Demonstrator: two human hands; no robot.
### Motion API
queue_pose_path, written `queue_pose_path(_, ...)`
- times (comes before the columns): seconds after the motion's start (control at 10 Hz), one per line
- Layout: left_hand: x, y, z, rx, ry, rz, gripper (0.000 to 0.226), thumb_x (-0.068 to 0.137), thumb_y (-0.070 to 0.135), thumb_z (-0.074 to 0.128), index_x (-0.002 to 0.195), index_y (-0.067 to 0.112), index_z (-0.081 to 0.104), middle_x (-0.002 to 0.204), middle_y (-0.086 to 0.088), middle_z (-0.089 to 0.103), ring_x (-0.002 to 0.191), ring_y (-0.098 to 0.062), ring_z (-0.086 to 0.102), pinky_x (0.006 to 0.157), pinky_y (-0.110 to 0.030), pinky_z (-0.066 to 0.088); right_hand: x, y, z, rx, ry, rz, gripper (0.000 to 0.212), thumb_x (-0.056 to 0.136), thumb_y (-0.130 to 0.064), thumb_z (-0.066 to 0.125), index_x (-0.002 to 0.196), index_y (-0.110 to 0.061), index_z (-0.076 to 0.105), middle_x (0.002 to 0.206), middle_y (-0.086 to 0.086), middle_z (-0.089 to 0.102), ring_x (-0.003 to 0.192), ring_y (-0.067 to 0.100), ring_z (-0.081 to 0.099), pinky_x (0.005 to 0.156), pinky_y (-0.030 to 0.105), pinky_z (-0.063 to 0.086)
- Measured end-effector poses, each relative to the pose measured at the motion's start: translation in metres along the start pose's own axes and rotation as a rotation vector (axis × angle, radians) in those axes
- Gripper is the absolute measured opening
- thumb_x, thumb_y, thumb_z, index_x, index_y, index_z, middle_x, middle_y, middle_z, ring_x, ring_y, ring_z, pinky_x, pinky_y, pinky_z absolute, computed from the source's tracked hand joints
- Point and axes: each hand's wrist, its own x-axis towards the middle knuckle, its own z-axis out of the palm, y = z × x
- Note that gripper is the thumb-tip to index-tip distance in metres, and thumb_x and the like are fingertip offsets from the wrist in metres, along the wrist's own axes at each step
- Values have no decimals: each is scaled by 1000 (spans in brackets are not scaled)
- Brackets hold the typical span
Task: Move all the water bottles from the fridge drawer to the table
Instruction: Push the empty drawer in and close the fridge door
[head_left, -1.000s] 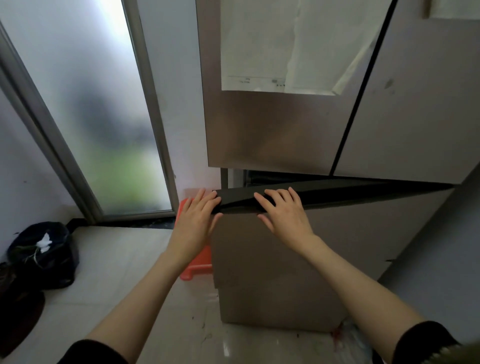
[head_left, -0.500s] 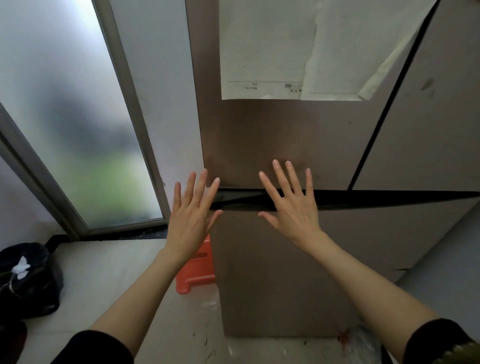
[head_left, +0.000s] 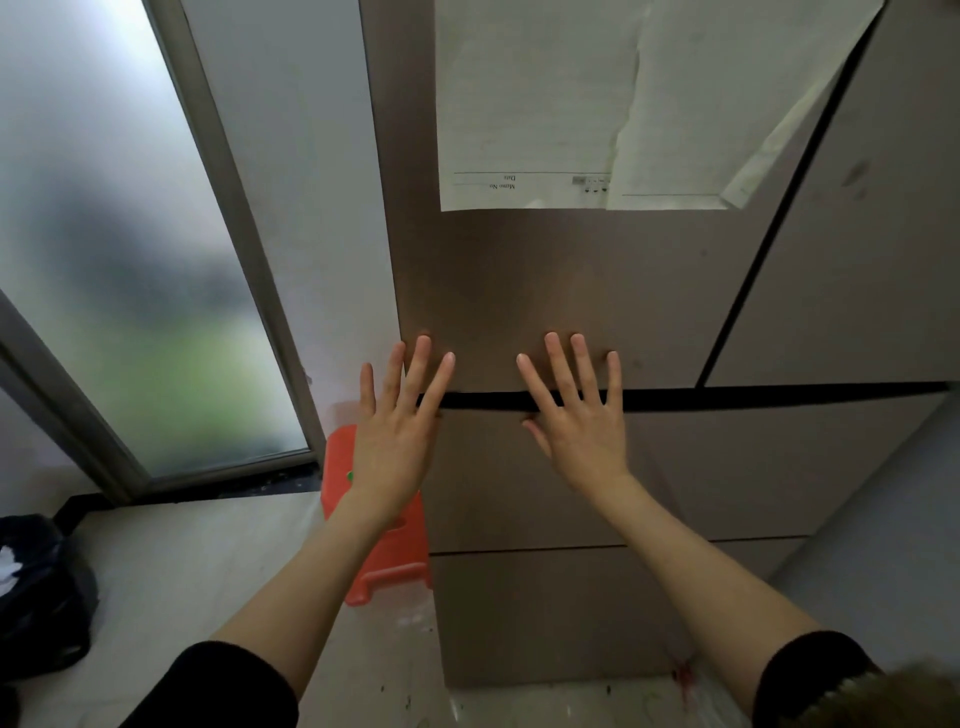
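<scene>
Both hands are spread flat with nothing in them: the left hand (head_left: 396, 441) lies at the left corner of the fridge drawer (head_left: 701, 467), its fingers (head_left: 415, 364) released and reaching over the dark gap (head_left: 727, 397) onto the upper fridge door (head_left: 545, 280); the right hand (head_left: 579, 426) lies further in, fingers likewise splayed across the gap; the drawer front sits flush, so it looks shut, and no water bottles show anywhere, nor does the bench; whether bottles remain inside cannot be told. The risk, as I judge it, is a fingertip pinched in that gap if the drawer shifts; the orange plastic stool (head_left: 379, 545) just beside the fridge's left corner could trip a foot; the taped paper sheets (head_left: 571, 104) hang loose above.
</scene>
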Motion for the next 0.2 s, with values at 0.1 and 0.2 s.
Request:
queue_pose_path(0.1, -2, 0, -9, -6, 26, 22, 84, 80, 15, 67, 147, 22, 17, 157, -9, 3, 145, -27, -6, 115, -52, 0, -1, 0, -11, 11, 7, -3, 91, 74, -41, 70, 147, -25, 19, 155, 9, 10, 143, 30, 5, 112, 57, 15)
queue_pose_path(0.2, -2, 3, -25, -26, 46, 30, 73, 76, 14, 71, 139, 16, 35, 152, -15, 22, 141, -33, 16, 113, -53, 17, 2, 4, -31, 58, 30, -12, 83, 76, -41, 69, 145, -23, 27, 152, 9, 27, 140, 28, 21, 109, 57, 25)
